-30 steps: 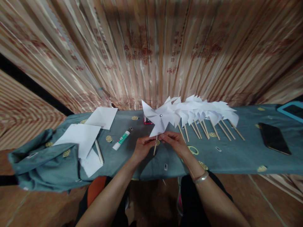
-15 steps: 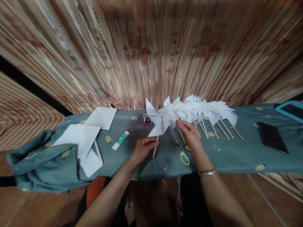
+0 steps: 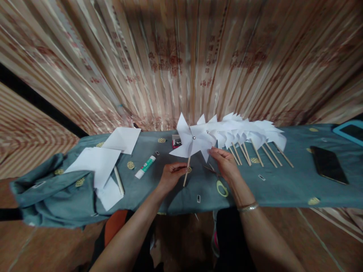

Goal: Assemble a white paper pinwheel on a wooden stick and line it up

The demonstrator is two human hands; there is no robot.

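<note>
A white paper pinwheel [image 3: 194,145] with a shiny pin at its centre stands upright over the table. My left hand [image 3: 171,175] is closed around its wooden stick, just below the paper. The fingers of my right hand [image 3: 227,162] are pinched together at the edge of a lower right blade. Behind and to the right, a row of finished-looking pinwheels [image 3: 255,132] overlaps, their sticks pointing toward me. Partly hidden by my right hand are scissors [image 3: 222,189] with pale green handles. A small red box [image 3: 176,143] of pins sits left of the held pinwheel.
White paper sheets [image 3: 121,139] and a pale rod [image 3: 119,181] lie on the left of the cloth-covered table [image 3: 176,200]. Nearer the middle is a glue stick [image 3: 145,167]. A dark phone [image 3: 328,165] and a blue-framed device [image 3: 350,132] rest at the right. A curtain [image 3: 181,64] hangs behind.
The held pinwheel's blades have turned about the pin, and one now points down beside my right fingers. My right hand has shifted slightly left and down; my left hand keeps hold of the stick.
</note>
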